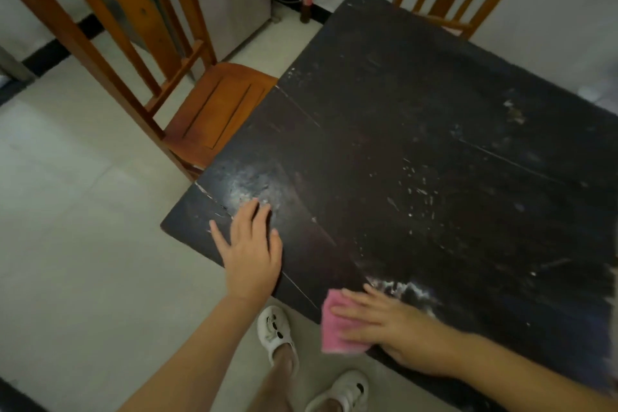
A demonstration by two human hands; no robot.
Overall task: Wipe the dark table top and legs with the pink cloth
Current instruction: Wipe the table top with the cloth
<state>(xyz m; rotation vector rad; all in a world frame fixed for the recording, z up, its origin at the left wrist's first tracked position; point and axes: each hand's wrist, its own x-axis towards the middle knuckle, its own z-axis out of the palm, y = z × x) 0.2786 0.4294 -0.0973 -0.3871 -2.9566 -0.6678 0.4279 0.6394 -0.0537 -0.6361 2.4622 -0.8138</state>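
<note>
Dark table (434,150): set cornerwise to the view, top scuffed, whitish flecks and smears across much of it; the legs are hidden below the top. Unwiped spread lies far and right of the working hand, so the stroke likely runs away from the near edge. Right hand (384,321): flat, fingers extended, pressing the pink cloth (334,328) on the near edge, cloth partly overhanging; a white smear sits just beyond the fingertips. Left hand (250,244): open, palm down, holding nothing, braced near the left corner beside a pale patch. Cloth: small, folded, clean-looking pink.
</note>
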